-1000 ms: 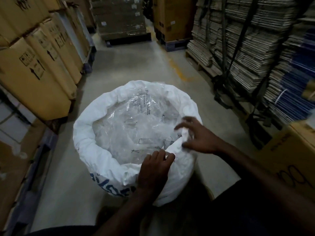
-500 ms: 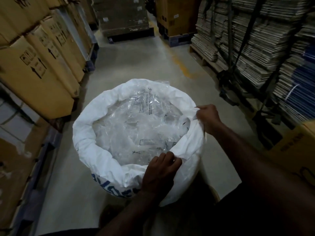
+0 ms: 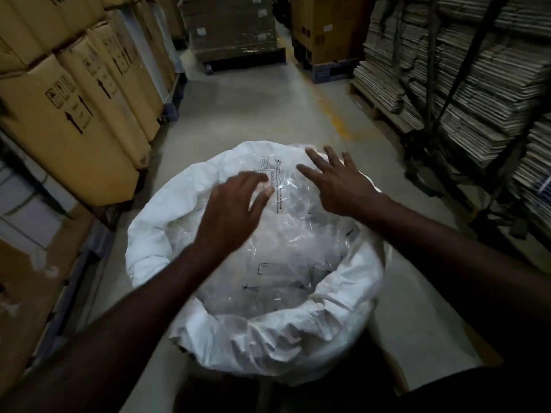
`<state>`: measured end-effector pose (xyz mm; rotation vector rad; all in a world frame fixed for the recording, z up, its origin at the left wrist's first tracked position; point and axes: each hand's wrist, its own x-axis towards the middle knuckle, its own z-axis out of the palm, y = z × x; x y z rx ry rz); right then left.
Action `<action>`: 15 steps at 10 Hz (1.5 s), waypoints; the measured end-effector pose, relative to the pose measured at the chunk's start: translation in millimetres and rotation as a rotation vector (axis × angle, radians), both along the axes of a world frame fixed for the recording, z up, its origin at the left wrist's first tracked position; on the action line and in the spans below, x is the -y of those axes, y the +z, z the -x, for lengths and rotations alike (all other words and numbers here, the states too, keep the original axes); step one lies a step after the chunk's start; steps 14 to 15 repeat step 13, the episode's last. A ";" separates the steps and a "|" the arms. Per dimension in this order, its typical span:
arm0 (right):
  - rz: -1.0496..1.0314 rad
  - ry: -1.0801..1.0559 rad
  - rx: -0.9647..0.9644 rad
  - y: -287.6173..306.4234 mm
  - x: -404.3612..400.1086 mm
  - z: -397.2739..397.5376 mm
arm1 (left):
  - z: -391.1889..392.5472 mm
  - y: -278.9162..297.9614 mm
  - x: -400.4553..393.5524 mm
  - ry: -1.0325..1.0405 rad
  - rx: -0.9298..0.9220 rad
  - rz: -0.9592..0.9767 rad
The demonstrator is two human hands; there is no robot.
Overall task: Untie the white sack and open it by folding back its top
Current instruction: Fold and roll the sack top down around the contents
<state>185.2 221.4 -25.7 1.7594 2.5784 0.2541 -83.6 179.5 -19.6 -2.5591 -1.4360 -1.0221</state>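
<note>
Both your hands, left hand (image 3: 229, 213) and right hand (image 3: 343, 186), hover released over the white sack (image 3: 155, 234) on the floor; it looks soft and slippery, so pinch its rolled rim.

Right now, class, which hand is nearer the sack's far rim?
Right. The right hand has fingertips reaching the far rim of the white sack; the left hand hovers further back over the clear plastic liner.

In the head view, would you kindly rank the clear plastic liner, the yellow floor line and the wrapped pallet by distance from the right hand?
From the right hand:
1. Clear plastic liner, directly beneath it inside the white sack.
2. Yellow floor line, ahead on the aisle floor.
3. Wrapped pallet, at the aisle's far end.
</note>
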 end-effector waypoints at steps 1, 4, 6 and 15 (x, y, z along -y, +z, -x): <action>0.105 -0.050 0.016 -6.0 -25.0 0.5 | 20.6 -9.3 -66.9 0.154 -0.230 0.187; 0.278 -0.232 -0.135 -51.0 -79.2 -17.3 | 44.1 -43.1 -155.8 0.279 -0.438 0.597; 0.193 -0.166 0.026 -98.0 -61.5 -17.0 | 46.1 -90.3 -148.7 0.273 -0.492 0.573; 0.372 0.074 0.007 25.7 41.8 48.6 | 68.8 37.9 -24.5 0.093 -0.573 0.393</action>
